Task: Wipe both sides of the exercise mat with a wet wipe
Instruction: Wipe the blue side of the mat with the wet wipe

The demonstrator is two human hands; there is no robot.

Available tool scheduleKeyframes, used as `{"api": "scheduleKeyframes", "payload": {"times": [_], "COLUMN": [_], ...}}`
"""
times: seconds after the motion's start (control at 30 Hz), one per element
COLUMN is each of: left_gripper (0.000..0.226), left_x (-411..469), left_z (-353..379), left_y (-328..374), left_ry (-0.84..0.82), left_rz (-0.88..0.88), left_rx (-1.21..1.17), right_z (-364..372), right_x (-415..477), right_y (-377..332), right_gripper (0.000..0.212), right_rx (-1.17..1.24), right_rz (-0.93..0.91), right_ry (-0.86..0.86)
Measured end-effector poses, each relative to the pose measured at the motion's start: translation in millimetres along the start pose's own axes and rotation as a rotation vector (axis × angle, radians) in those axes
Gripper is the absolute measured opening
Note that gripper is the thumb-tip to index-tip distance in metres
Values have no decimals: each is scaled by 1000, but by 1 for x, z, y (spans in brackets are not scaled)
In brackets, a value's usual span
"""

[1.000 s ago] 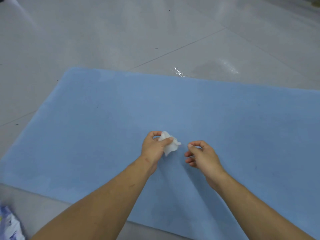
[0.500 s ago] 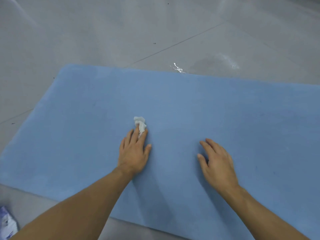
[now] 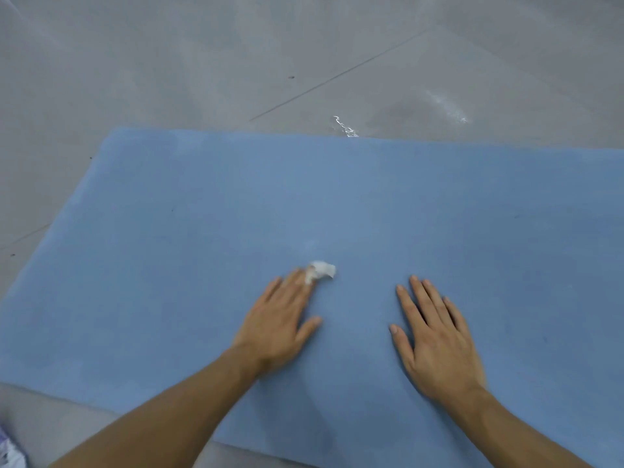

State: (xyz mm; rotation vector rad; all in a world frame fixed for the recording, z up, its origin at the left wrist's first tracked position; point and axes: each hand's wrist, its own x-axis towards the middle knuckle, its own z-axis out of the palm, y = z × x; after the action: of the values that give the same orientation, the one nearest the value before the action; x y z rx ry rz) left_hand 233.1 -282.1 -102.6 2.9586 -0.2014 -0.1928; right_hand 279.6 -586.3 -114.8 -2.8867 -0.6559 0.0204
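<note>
A blue exercise mat (image 3: 202, 248) lies on grey floor (image 3: 169, 62). The left hand (image 3: 277, 325), fingers straight, presses a crumpled wet wipe (image 3: 322, 270) onto it near the middle. The right hand (image 3: 435, 339) rests flat, fingers spread.

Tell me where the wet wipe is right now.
In the head view, the crumpled wet wipe lies on the blue exercise mat, pressed under the front of the left hand; the right hand rests flat to its right.
</note>
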Motion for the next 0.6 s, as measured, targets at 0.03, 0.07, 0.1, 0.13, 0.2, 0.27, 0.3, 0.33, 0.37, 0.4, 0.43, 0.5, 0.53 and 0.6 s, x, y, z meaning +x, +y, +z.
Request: {"api": "scheduleKeyframes", "payload": {"times": [0.03,0.07,0.1,0.13,0.2,0.27,0.3,0.33,0.37,0.4,0.43,0.5,0.53,0.6], "left_gripper": [82,86,90,93,96,100,102,102,99,92,85,77,76,73], "left_x": [8,16,23,30,44,51,52,51,49,45,41,32,31,35], "left_z": [-7,-15,-22,-28,-38,-40,-37,-32,-26,-21,-14,-3,-1,-3], "left_y": [-13,-24,-34,-42,-48,-40,-33,-23,-10,5,21,49,56,51], "left_ry": [18,3,-41,-78,-116,-142,-152,-160,-149,-128,-110,-129,-135,-125], "left_rz": [-108,-217,-292,-328,-341,-339,-302,-218,-95,41,160,287,293,269], "left_rx": [-15,-25,-33,-42,-58,-78,-74,-53,-24,-9,-2,10,-1,5], "right_z": [0,-1,-1,-1,-1,-1,0,0,1,1,1,1,1,0], "right_x": [0,0,-1,-1,0,0,0,0,0,1,1,1,1,1], "right_y": [0,0,0,0,1,1,1,1,1,1,1,1,1,1], "right_gripper": [65,65,65,65,66,66,66,66,66,66,66,66,66,66], "right_rx": [-3,-6,-11,-13,-18,-20,-18,-16,-15,-14,-12,-8,-5,-5], "right_rz": [0,1,2,4,6,7,7,7,8,9,10,9,7,6], "right_ry": [-2,-5,-4,-5,-3,-6,-4,-2,1,2,3,3,1,-3]}}
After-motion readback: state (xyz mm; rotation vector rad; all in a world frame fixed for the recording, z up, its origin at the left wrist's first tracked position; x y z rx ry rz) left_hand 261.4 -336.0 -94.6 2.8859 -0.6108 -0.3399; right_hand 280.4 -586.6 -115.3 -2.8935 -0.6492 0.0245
